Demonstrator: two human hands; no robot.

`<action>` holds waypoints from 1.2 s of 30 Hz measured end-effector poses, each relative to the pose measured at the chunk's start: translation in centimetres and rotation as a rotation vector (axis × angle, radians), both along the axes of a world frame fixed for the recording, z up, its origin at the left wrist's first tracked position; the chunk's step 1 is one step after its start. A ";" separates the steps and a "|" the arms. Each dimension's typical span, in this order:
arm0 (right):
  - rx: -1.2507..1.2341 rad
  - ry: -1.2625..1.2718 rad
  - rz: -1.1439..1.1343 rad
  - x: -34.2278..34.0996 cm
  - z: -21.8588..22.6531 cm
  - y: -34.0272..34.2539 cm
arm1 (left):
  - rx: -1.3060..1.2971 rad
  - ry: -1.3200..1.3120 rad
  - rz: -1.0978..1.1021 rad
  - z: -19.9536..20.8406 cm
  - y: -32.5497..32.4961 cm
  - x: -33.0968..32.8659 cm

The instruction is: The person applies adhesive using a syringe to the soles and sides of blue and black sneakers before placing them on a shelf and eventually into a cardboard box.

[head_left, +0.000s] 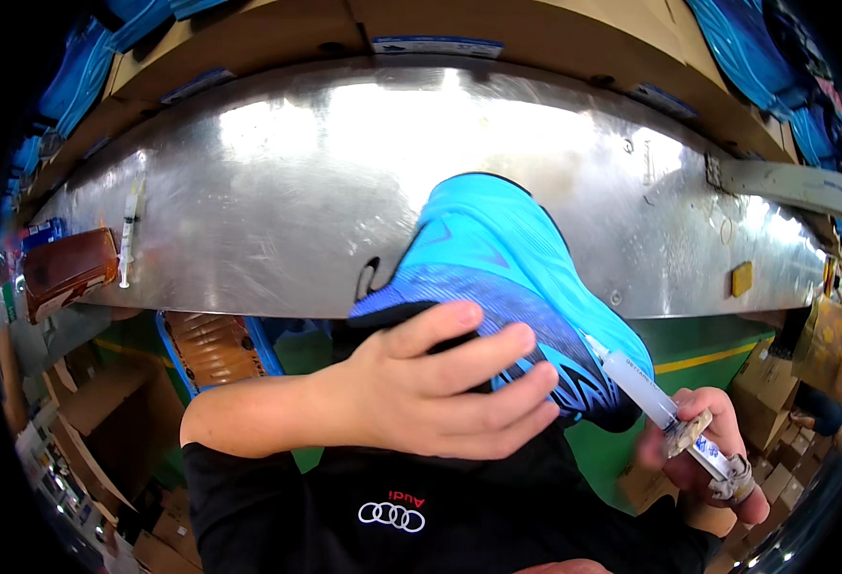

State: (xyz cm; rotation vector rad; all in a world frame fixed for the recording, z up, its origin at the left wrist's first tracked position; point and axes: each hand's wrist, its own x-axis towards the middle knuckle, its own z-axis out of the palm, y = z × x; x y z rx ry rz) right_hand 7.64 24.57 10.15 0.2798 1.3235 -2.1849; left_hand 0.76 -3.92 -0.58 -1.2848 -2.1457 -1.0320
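Observation:
A blue and turquoise sports shoe (497, 251) lies on its side over the near edge of the metal table, its bright turquoise sole edge facing up and right. My left hand (459, 383) is wrapped over the shoe's dark blue upper, fingers curled around it. In my right hand (708, 450) is a clear plastic syringe (636, 386), tilted, with its tip at the seam between upper and sole near one end of the shoe. Tan wrapping sits around the syringe's rear end or the fingers there; I cannot tell which.
The metal table (277, 210) spans the width. On its left lie a second syringe (129, 234) and a reddish-brown container (72, 273); on its right, a small yellow block (741, 278) and a grey metal arm (798, 189). Cardboard boxes (555, 48) line the far edge.

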 end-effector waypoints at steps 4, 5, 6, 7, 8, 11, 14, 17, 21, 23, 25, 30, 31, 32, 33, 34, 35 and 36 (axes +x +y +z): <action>-0.136 0.033 -0.030 2.0 -1.4 2.3 | -0.129 0.047 0.043 0.0 0.3 0.4; -0.162 0.049 -0.040 2.5 -1.7 3.3 | -0.158 0.020 0.023 0.2 0.4 0.4; -0.163 0.056 -0.052 3.0 -1.8 4.0 | -0.177 0.030 0.023 0.3 0.6 0.4; -0.169 0.064 -0.062 3.3 -2.1 4.3 | -0.199 0.041 0.025 0.2 0.7 0.4; -0.176 0.072 -0.073 3.7 -2.4 4.6 | -0.179 0.069 0.036 -0.3 0.8 0.4; -0.200 0.090 -0.101 4.9 -3.2 5.6 | -0.168 0.160 0.039 -1.2 0.7 0.1; -0.207 0.096 -0.130 6.1 -3.6 6.3 | -0.258 0.200 -0.006 -0.7 0.2 -0.4; -0.234 0.137 -0.132 7.5 -5.0 7.2 | -0.294 0.144 0.000 -0.2 0.6 0.0; -0.176 0.179 -0.153 8.6 -4.2 7.1 | -0.360 0.223 -0.084 0.2 0.2 -1.4; -0.175 0.230 -0.091 8.3 -5.5 7.5 | -0.430 0.232 -0.083 0.6 -0.4 -1.4; -0.165 0.274 -0.073 8.5 -5.9 7.6 | -0.482 0.227 -0.102 1.3 -0.6 -1.5; -0.074 0.242 -0.028 10.0 -5.8 8.7 | -0.488 0.207 -0.098 1.1 -0.4 -1.6; -0.069 0.240 -0.018 10.1 -6.0 9.0 | -0.510 0.195 -0.103 1.5 -0.3 -1.6; -0.085 0.280 0.000 10.0 -6.8 9.3 | -0.530 0.185 -0.105 1.8 -0.2 -1.6; -0.101 0.319 0.020 9.8 -7.5 9.7 | -0.550 0.175 -0.104 2.0 0.0 -1.6; -0.114 0.347 0.022 9.5 -7.8 9.8 | -0.544 0.173 -0.102 2.0 0.4 -1.9; -0.127 0.373 0.027 9.2 -8.0 10.0 | -0.538 0.091 -0.066 2.6 0.9 -1.6; -0.138 0.397 0.035 8.9 -8.3 10.1 | -0.531 -0.004 -0.030 3.2 1.7 -1.0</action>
